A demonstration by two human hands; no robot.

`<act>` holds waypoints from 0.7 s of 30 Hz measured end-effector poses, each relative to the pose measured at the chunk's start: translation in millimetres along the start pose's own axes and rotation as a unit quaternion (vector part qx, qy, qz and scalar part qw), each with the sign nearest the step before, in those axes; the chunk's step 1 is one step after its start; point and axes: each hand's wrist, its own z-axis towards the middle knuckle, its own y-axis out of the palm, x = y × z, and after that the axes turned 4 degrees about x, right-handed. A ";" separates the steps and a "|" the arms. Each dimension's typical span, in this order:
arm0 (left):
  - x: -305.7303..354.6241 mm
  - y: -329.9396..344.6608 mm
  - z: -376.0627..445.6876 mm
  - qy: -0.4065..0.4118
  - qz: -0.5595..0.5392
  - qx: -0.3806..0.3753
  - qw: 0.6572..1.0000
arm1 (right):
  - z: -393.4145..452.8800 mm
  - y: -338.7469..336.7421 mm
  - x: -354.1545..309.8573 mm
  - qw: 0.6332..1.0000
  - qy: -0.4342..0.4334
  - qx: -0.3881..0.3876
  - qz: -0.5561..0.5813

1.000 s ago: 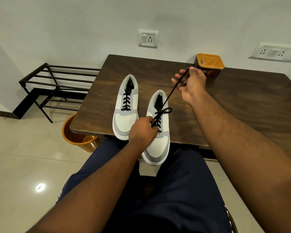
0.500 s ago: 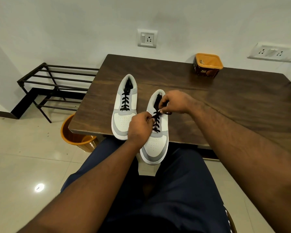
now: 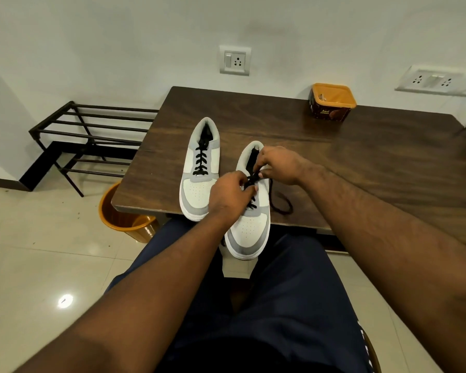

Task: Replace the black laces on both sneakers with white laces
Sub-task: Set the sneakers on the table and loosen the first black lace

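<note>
This looks like a room in a home. A dark wood desk (image 3: 361, 157) stands against a plain white wall (image 3: 119, 36) that carries a switch socket (image 3: 235, 60) and a wider socket plate (image 3: 432, 79) of the household kind. The floor (image 3: 38, 251) is glossy pale tile that reflects a ceiling light. A low black metal shoe rack (image 3: 92, 138) sits in the corner beside the desk, and an orange plastic bin (image 3: 124, 214) stands on the floor partly under the desk's edge. An orange-lidded food tub (image 3: 331, 103) rests at the back of the desk. Two sneakers (image 3: 199, 168) lie on the desk, everyday footwear that suits a domestic setting.
</note>
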 end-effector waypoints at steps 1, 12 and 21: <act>-0.2 2.6 1.5 -0.004 0.000 0.002 1.000 | -1.7 4.2 -0.5 1.000 0.004 0.013 0.014; -25.4 -16.5 -4.8 0.001 -0.002 0.030 1.000 | -10.8 2.1 25.3 0.984 0.049 0.133 0.111; -2.3 -1.6 5.2 0.011 0.013 0.008 1.000 | -5.7 17.2 6.1 0.997 0.005 0.068 0.024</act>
